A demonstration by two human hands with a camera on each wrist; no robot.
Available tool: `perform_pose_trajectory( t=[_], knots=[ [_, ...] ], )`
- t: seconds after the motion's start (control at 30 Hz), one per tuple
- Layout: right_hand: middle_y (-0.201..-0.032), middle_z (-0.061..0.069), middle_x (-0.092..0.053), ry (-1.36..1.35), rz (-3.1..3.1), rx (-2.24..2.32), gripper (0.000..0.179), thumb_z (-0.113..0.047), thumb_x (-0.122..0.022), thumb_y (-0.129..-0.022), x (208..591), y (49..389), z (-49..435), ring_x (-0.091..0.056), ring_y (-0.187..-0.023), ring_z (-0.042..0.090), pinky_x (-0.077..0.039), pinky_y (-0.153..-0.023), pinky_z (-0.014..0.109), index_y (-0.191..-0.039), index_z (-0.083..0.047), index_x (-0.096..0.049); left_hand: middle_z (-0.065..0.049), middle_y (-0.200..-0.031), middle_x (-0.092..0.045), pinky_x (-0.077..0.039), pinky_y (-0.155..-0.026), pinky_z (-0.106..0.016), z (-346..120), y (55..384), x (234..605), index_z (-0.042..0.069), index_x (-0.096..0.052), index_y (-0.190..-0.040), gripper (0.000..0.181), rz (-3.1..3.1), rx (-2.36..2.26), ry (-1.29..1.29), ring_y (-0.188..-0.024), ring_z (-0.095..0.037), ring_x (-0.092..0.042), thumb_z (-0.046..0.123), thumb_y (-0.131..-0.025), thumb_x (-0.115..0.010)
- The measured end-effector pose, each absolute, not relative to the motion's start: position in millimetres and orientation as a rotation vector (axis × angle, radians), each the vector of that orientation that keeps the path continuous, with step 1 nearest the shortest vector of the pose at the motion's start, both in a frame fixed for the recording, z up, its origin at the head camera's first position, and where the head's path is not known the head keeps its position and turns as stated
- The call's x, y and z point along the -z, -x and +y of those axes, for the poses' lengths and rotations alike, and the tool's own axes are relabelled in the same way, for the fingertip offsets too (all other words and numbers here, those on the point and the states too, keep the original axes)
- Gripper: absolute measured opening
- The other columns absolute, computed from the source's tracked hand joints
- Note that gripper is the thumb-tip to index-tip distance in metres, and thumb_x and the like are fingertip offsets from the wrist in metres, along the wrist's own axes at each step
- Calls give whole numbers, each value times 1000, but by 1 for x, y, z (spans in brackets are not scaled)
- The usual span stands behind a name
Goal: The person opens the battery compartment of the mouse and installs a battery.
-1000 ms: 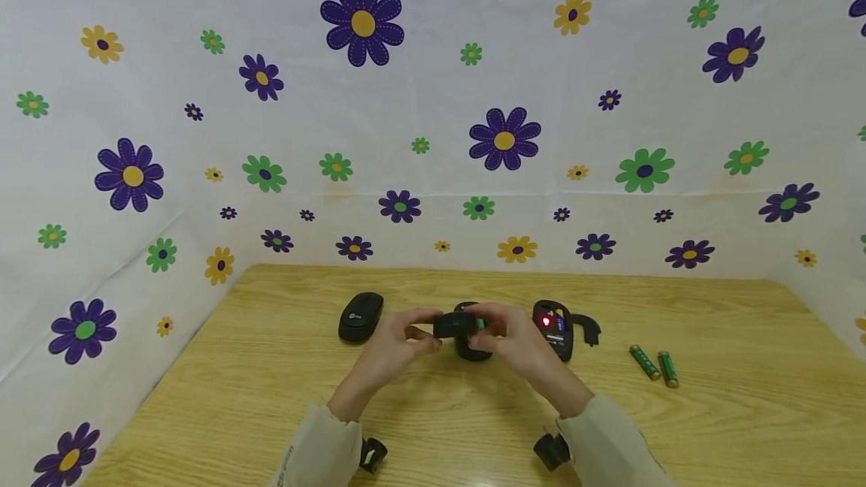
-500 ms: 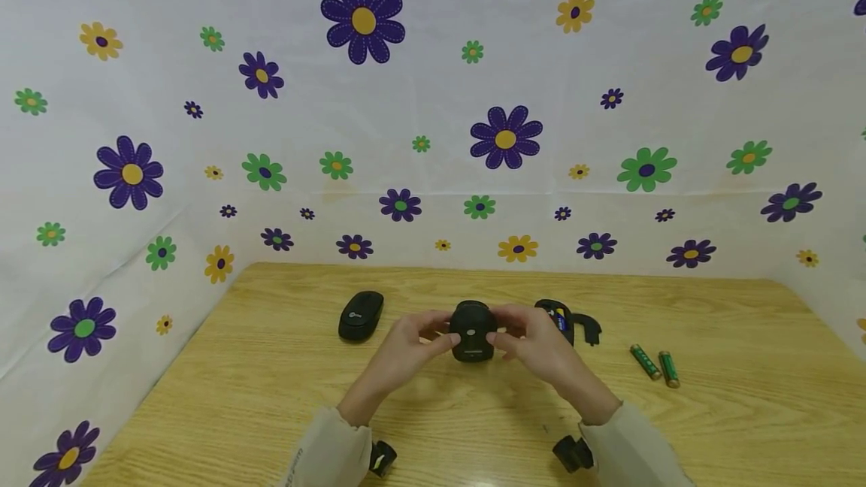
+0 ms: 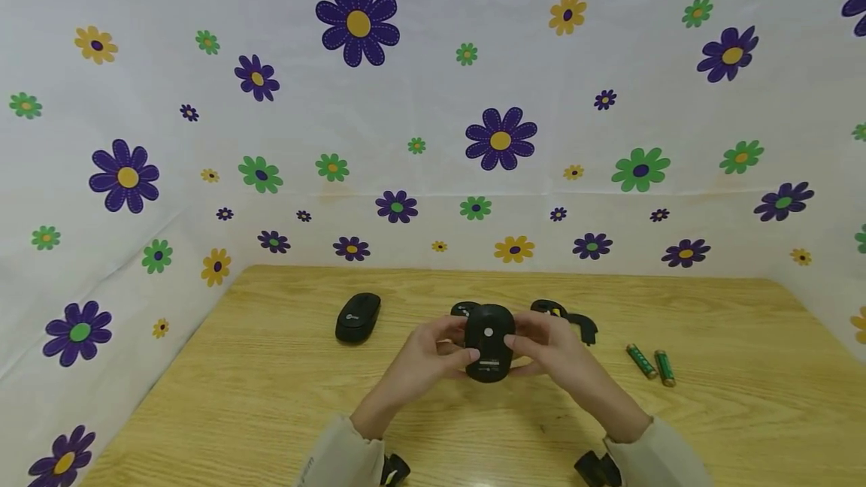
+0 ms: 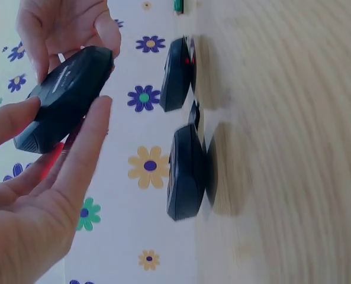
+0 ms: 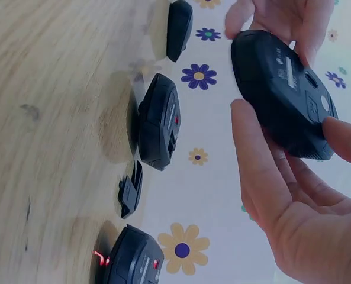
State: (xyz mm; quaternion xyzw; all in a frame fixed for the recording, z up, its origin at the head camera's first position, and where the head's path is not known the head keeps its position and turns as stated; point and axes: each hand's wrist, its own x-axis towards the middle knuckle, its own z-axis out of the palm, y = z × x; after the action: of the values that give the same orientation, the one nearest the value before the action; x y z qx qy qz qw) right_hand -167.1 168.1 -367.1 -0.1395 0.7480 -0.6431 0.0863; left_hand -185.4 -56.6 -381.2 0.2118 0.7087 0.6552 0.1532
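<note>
Both hands hold a black computer mouse [image 3: 490,355] above the table, its underside with a white round spot turned up toward the head camera. My left hand [image 3: 426,355] pinches one side edge, thumb on the underside. From the opposite side my right hand [image 3: 564,352] grips it likewise. In the left wrist view a red glow lights fingers [image 4: 50,165] beneath the mouse. Just behind it lies a second mouse [image 3: 464,309], bottom up and mostly hidden. A third mouse [image 5: 137,257], also overturned, sits farther right with a red light showing.
A curved black cover piece [image 3: 584,328] lies beside the overturned right mouse. Two green batteries [image 3: 641,361] rest on the wooden table [image 3: 237,397] at the right. Another black mouse [image 3: 358,318] stands upright at the left. A flower-patterned cloth [image 3: 406,96] hangs behind.
The held mouse has turned from edge-on to underside up. It has come lower and slightly right, with both hands still on it, uncovering part of the mouse behind.
</note>
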Motion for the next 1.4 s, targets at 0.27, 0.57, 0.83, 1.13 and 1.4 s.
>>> perform_pose_trajectory(
  t=[0.27,0.57,0.83,1.13,1.4],
  knots=[
    [-114,25,-60,393,2200,1962,51,-3,-59,-101,366,156,178,-69,-94,30,-64,-67,48,-144,17,-38,-16,-111,-64,-63,-77,-46,-47,179,378,-4,-36,-152,63,1886,-1908,-603,-102,-32,-69,-4,-95,-64],
    [-123,30,-55,361,2161,1949,62,-2,-63,-98,368,141,186,-68,-103,36,-64,-63,49,-150,12,-33,-14,-109,-64,-64,-77,-45,-40,165,379,2,-39,-152,66,1794,-1905,-576,-97,-25,-69,-6,-92,-66],
    [-125,30,-54,288,2142,1932,60,-2,-65,-96,370,130,191,-69,-100,36,-63,-63,51,-147,11,-36,-13,-108,-60,-64,-72,-37,-34,151,379,9,-41,-152,68,1777,-1904,-524,-93,-22,-69,-5,-91,-69],
    [-123,29,-53,258,2140,1925,59,-2,-66,-96,374,126,193,-69,-96,32,-64,-63,50,-146,10,-36,-12,-106,-60,-64,-70,-38,-29,147,385,8,-42,-150,66,1792,-1915,-502,-93,-22,-69,-4,-91,-70],
    [-120,27,-56,276,2219,1887,56,1,-64,-97,374,123,189,-68,-95,31,-64,-60,47,-145,10,-38,-12,-106,-61,-64,-70,-37,-31,145,384,7,-43,-150,66,1808,-1908,-518,-90,-21,-68,-3,-91,-70]
  ],
)
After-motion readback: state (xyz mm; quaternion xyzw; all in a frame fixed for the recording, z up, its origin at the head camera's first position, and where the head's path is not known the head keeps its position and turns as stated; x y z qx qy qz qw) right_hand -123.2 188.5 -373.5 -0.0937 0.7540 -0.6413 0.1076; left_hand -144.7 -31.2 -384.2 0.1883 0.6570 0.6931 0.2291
